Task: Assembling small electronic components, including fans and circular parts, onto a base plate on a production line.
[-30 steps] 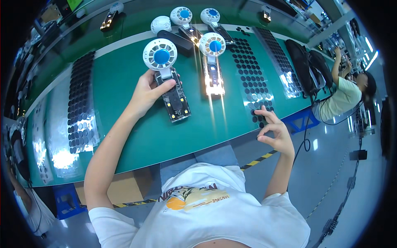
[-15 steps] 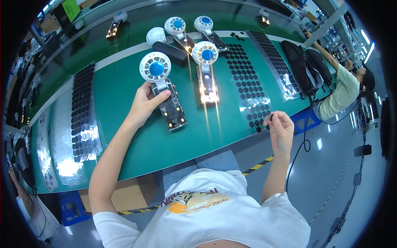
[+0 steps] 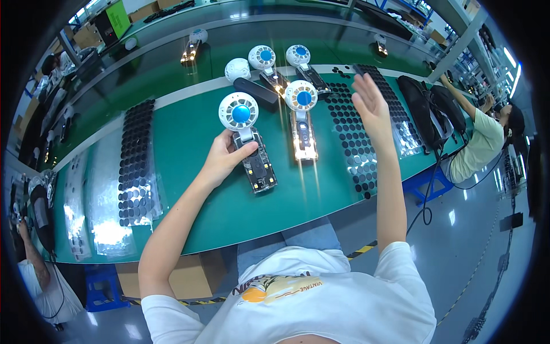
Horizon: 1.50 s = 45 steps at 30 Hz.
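Observation:
My left hand [image 3: 229, 155] is wrapped round the neck and handle of a handheld fan [image 3: 247, 140]. The fan has a white round slotted head with a blue disc in its middle, and its handle shows a bare dark circuit board with small yellow parts. To its right on the table lies a similar fan [image 3: 302, 120], its handle glowing with warm light. My right hand [image 3: 373, 109] is raised over the right side of the table, fingers stretched out; I see nothing in it. Near it lies a sheet of round black pads [image 3: 350, 137].
More fans [image 3: 262, 57] and a dark elongated case [image 3: 256, 93] lie toward the back. Another pad sheet [image 3: 136, 166] is at left beside clear plastic sheets [image 3: 109, 212]. Black bags [image 3: 421, 106] sit at the table's right end, near a co-worker [image 3: 481, 132]. A conveyor [image 3: 229, 37] runs behind.
My right hand has moved from the near end of the pad sheet up and away, its pinched fingers now spread. My left hand still holds the fan. The whole view has shifted slightly.

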Each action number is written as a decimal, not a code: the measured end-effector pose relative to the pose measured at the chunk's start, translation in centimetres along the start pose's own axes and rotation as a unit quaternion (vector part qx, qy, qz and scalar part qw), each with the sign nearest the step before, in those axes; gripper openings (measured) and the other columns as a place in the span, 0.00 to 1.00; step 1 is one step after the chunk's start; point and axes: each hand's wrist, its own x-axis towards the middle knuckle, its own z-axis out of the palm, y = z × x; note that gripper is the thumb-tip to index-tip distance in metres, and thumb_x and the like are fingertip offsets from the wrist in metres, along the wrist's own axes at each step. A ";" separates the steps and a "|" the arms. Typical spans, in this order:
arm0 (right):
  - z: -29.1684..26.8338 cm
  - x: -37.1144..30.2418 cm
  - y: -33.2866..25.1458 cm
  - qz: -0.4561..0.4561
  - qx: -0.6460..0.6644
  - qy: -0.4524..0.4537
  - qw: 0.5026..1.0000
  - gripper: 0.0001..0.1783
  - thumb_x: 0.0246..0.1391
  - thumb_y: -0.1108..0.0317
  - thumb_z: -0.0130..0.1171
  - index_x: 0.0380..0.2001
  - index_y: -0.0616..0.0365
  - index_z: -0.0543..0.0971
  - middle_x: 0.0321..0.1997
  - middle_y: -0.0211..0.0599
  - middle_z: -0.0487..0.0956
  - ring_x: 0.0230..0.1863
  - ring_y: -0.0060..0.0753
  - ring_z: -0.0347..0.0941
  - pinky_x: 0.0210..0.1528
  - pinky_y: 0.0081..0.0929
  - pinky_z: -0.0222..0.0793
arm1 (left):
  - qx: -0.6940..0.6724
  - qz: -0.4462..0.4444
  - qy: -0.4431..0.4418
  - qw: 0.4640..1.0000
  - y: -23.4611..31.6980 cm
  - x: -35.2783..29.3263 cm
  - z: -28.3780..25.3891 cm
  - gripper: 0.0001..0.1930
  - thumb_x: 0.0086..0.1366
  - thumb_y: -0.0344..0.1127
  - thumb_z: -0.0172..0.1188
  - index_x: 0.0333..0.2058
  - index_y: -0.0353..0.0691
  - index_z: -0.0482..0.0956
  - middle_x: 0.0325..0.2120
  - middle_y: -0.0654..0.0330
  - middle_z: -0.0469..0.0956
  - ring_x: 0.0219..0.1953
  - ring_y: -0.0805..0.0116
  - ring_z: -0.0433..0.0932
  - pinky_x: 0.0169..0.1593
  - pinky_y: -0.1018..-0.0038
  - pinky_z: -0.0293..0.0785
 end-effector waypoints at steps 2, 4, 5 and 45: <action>-0.9 0.8 1.5 -0.043 -0.037 0.026 0.998 0.17 0.52 0.74 0.52 0.47 0.65 0.70 0.43 0.41 0.74 0.40 0.28 0.71 0.39 0.18 0.67 | 0.002 -0.002 0.000 1.000 -0.1 -0.1 0.0 0.22 0.54 0.32 0.61 0.46 0.30 0.66 0.37 0.52 0.75 0.38 0.67 0.76 0.44 0.75 0.73; -2.0 1.4 2.4 -0.086 -0.074 0.051 0.992 0.18 0.52 0.73 0.52 0.48 0.64 0.69 0.45 0.40 0.73 0.41 0.27 0.71 0.41 0.18 0.67 | 0.002 -0.004 0.001 1.000 -0.1 -0.2 0.1 0.22 0.54 0.32 0.61 0.46 0.30 0.66 0.37 0.52 0.75 0.38 0.67 0.76 0.44 0.75 0.73; -2.1 0.8 2.0 -0.024 -0.127 0.012 0.992 0.17 0.52 0.72 0.52 0.46 0.64 0.71 0.44 0.38 0.74 0.40 0.27 0.71 0.43 0.18 0.67 | 0.001 -0.004 0.005 1.000 -0.2 -0.2 -0.1 0.22 0.54 0.32 0.61 0.46 0.30 0.66 0.37 0.52 0.75 0.38 0.67 0.76 0.44 0.75 0.73; -3.4 -9.9 -4.5 0.022 -0.060 -0.115 0.991 0.06 0.35 0.82 0.59 0.23 0.63 0.78 0.36 0.40 0.75 0.39 0.35 0.69 0.45 0.27 0.63 | 0.010 0.005 0.004 1.000 -0.7 0.2 -0.4 0.19 0.57 0.32 0.57 0.46 0.30 0.65 0.39 0.49 0.74 0.39 0.63 0.76 0.44 0.73 0.74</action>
